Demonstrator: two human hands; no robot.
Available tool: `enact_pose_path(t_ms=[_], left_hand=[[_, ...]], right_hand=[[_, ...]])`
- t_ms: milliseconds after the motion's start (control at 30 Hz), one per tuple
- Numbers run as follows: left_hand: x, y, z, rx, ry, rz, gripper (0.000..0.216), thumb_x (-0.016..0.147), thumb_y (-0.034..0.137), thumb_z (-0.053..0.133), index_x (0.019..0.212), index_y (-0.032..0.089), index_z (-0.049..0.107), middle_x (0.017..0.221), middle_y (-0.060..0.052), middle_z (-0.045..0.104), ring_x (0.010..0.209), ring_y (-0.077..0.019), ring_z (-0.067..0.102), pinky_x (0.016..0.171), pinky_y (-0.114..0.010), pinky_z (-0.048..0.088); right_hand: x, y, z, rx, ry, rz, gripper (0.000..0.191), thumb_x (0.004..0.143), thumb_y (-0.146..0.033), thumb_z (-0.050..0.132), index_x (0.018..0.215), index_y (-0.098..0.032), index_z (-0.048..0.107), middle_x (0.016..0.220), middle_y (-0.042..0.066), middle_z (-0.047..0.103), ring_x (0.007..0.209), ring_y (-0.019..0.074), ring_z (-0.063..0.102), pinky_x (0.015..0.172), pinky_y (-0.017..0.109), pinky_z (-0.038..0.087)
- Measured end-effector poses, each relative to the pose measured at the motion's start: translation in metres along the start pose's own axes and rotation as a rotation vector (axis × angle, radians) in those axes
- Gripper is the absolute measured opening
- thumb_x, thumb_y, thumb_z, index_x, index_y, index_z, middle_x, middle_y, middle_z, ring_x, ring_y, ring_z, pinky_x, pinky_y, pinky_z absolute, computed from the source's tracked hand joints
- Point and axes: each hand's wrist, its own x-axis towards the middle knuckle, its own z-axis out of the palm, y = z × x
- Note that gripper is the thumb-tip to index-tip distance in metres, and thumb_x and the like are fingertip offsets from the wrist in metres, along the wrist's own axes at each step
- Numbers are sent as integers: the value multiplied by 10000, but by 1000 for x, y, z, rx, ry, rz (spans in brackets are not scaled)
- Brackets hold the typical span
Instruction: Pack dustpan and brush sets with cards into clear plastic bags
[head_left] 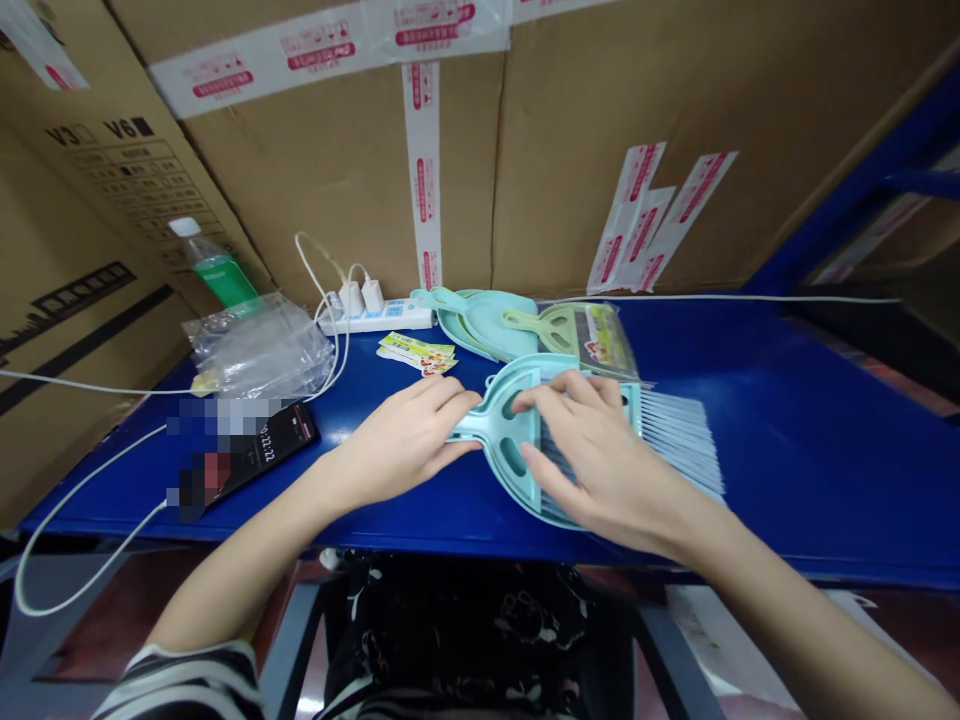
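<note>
- Gripping the handle [469, 428] at the dustpan's [553, 514] nine o'clock: left hand [420, 430]!
- Right hand [596, 455], fingers spread wide, touches the brush [681, 435].
- Phone [262, 450] at nine.

We count one dustpan [553, 514] and at least one brush [681, 437] near, one phone [274, 440] and one bottle [225, 278] left, one power strip [396, 317] far; the far pile [495, 322] overlaps past counting.

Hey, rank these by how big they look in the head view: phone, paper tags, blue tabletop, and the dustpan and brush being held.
1. Blue tabletop
2. Dustpan and brush
3. Phone, partly pixelated
4. Paper tags

The tags lie farther back than the phone, so this is apparent size only.
</note>
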Motion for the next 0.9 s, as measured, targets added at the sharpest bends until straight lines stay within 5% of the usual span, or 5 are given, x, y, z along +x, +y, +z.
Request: enact_pose_path(t_ms=[133, 300, 400, 733, 900], left_hand=[[-2, 0, 0, 9, 45, 0, 301, 985, 343, 449, 1104, 101, 582, 954, -98, 653, 936, -224, 642, 822, -355, 555], [-3, -2, 1, 18, 137, -69, 331, 984, 359, 450, 1091, 77, 585, 979, -125, 663, 969, -238, 644, 822, -364, 558], [-5, -1, 1, 30, 172, -125, 325, 984, 378, 447, 1110, 107, 576, 1013, -118, 663, 984, -238, 646, 843, -377, 557], [-3, -1, 8, 68, 180, -126, 270, 972, 318, 477, 1099, 102, 580, 998, -118, 665, 963, -241, 646, 835, -394, 567], [0, -15, 2, 33, 137, -149, 239, 946, 243, 500, 1128, 116, 587, 1055, -120, 665, 1007, -241, 637, 863, -390, 550]], right_hand=[[-1, -6, 5, -98, 57, -29, 366, 868, -495, 570, 979, -147, 557, 911, 109, 652, 839, 290, 500, 748, 391, 316], [-4, -22, 10, -299, 223, 33, 206, 934, -323, 508, 931, -143, 608, 1007, 152, 633, 870, 288, 487, 747, 381, 319], [-6, -29, 11, -300, 206, 32, 191, 957, -244, 472, 920, -154, 637, 865, 105, 625, 799, 259, 478, 720, 367, 312], [3, -10, 21, -89, 170, 86, 379, 925, -395, 576, 604, -199, 527, 702, 20, 455, 712, 202, 428, 665, 318, 295], [0, -11, 6, -339, 271, 71, 447, 964, -446, 476, 596, -208, 567, 661, 45, 430, 708, 227, 418, 628, 344, 256]])
